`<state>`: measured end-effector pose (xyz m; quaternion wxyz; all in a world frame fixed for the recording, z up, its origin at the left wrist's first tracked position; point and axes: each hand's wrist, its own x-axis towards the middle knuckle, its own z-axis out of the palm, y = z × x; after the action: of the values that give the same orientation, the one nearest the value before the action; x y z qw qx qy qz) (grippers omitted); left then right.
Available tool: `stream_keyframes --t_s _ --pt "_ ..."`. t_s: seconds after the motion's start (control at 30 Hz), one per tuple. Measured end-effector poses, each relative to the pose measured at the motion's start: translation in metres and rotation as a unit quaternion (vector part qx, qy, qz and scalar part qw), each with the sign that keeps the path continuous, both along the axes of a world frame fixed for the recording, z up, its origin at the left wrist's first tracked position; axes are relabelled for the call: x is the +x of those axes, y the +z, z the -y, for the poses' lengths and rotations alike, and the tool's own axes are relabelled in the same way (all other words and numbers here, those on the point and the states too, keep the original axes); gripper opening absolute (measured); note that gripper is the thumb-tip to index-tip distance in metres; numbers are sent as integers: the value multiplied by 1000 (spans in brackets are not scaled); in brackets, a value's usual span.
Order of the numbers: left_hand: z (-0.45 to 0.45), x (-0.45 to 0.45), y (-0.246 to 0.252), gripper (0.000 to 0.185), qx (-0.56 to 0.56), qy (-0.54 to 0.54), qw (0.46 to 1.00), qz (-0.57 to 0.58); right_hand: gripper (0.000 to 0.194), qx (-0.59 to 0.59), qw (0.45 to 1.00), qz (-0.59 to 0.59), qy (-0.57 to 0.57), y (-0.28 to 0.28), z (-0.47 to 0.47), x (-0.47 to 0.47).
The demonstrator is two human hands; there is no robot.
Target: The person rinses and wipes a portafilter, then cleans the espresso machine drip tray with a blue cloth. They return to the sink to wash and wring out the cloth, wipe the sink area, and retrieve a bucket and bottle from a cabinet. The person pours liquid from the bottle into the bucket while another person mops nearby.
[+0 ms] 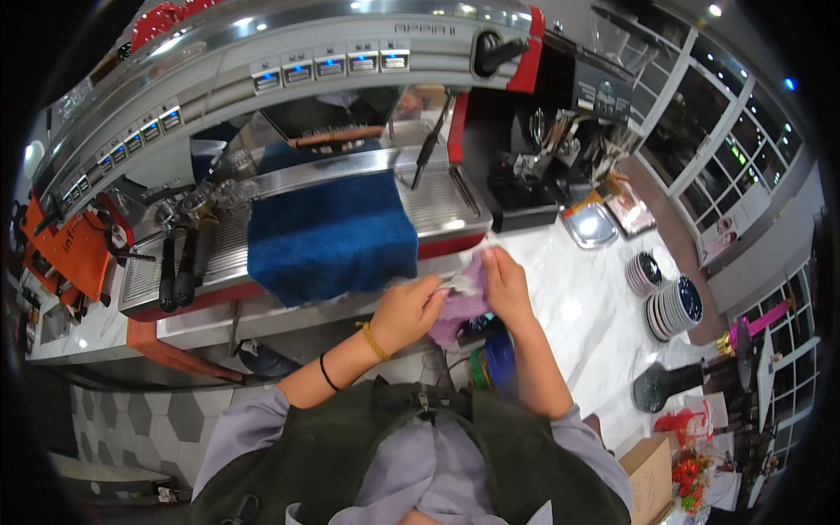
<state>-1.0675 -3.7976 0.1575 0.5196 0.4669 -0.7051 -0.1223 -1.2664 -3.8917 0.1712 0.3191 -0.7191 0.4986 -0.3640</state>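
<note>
My left hand (pixel 408 312), with a yellow braided bracelet and a black band at the wrist, grips a small pale item (pixel 461 285), blurred, perhaps a spoon. A purple cloth (pixel 458 314) hangs from my right hand (pixel 508 283), whose fingers are closed on it, and it touches the pale item. Both hands are in front of the espresso machine (pixel 367 39), near the counter edge. A blue towel (pixel 333 236) lies over the machine's drip tray (pixel 446 190). Left of the towel, portafilters with black handles (pixel 177 269) rest on the tray.
A coffee grinder (pixel 525 190) stands right of the machine. On the marble counter (pixel 558 295) are a silver tray (pixel 590 225), stacked saucers (pixel 672 308), a dark tamper-shaped item (pixel 656 387) and a cardboard box (pixel 650 476). An orange-brown cloth (pixel 177 351) hangs at the counter's left front edge.
</note>
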Motion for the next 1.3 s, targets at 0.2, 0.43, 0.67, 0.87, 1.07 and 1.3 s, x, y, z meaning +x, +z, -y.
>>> stream_keyframes --t_s 0.2,0.43,0.67,0.87,1.07,1.3 --pt "24 0 19 21 -103 -33 984 -140 20 -97 951 256 143 15 -4 -19" --pt "53 20 72 25 -54 198 979 -2 27 -227 947 225 7 68 60 29" --pt "-1 47 58 18 -48 230 972 -20 45 -379 918 -56 103 42 101 39" --pt "-50 55 27 10 -6 108 994 -23 65 -283 916 -249 138 28 110 56" --pt "-66 48 1 9 75 50 994 -65 82 -243 914 -312 94 20 120 74" --pt "-35 64 -67 14 292 -264 919 -22 54 -318 937 -112 84 60 99 55"
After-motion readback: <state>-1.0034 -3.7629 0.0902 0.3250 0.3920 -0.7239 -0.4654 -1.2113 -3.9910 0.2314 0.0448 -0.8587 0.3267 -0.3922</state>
